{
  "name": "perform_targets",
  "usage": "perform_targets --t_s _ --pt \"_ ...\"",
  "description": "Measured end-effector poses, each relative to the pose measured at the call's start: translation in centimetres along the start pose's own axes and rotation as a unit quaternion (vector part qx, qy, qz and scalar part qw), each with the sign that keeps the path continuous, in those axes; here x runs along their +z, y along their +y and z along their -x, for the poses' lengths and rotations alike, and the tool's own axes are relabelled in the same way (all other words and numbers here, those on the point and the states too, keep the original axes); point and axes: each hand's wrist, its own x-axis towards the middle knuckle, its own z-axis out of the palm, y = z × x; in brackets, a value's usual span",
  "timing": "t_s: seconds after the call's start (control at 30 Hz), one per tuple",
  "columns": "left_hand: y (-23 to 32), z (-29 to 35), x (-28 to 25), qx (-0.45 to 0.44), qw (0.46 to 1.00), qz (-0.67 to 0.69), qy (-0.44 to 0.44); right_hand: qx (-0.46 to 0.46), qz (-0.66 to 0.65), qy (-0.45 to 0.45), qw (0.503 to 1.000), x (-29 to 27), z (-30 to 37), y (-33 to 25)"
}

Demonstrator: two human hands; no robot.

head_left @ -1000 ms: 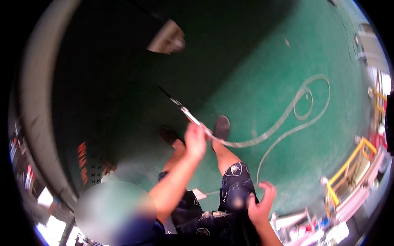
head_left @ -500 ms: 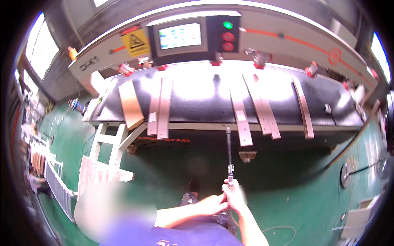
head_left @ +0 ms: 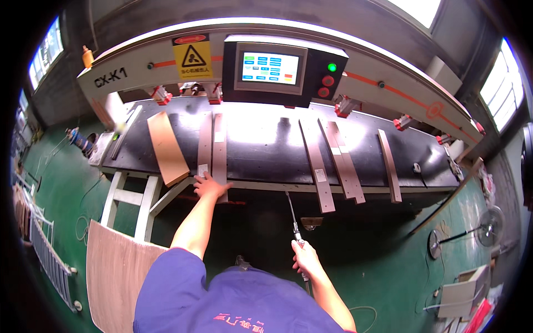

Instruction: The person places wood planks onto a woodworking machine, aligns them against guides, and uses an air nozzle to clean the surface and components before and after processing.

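Note:
My left hand point(head_left: 211, 187) reaches forward with its fingers spread over the near ends of two long wooden strips. It seems to rest on the left strip point(head_left: 205, 139), by a white label, and the right strip point(head_left: 220, 150) lies close alongside. Low on the right, my right hand point(head_left: 306, 258) is wrapped round an air blow gun point(head_left: 296, 226). The gun's long thin nozzle points away from me, its tip close to the front edge of the black machine table point(head_left: 255, 161). A hose runs back below that hand.
More wooden strips point(head_left: 317, 172) overhang the table's front edge on the right. A wider tan board point(head_left: 166, 147) lies to the left. Above stands a control panel point(head_left: 270, 67) with red-tipped clamps beneath. A wood panel point(head_left: 116, 272) leans at near left; a fan point(head_left: 488, 226) stands right.
My left hand has left my right hand and moved forward and left onto the strips. The blow gun has shifted slightly left and nearer me in view. My head view has turned.

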Motion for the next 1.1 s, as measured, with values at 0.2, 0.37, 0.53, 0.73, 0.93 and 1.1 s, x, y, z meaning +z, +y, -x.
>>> perform_targets --t_s 0.2,0.37,0.53,0.73,0.93,1.1 --pt "0.3 -1.3 -0.7 -0.021 0.999 0.003 -0.036 0.037 -0.093 0.032 0.994 1.2 -1.1 0.2" --pt "-0.3 -1.7 -0.4 -0.006 1.000 0.017 -0.014 0.061 -0.160 0.033 0.985 1.2 -2.5 -0.1" --pt "-1.0 -1.7 -0.4 0.005 0.997 0.076 -0.009 0.008 -0.134 0.030 0.990 1.5 -2.6 -2.5" --pt "-0.3 -0.5 -0.2 0.007 0.994 0.110 -0.010 0.001 -0.180 0.070 0.981 2.0 -4.5 -4.5" --pt "0.1 0.0 0.5 0.012 0.998 0.065 0.010 0.043 -0.343 0.152 0.926 -5.0 -9.0 -3.9" --pt "0.1 -0.1 1.5 0.017 0.998 0.047 0.041 0.017 -0.296 0.141 0.945 -8.3 -9.7 -6.2"
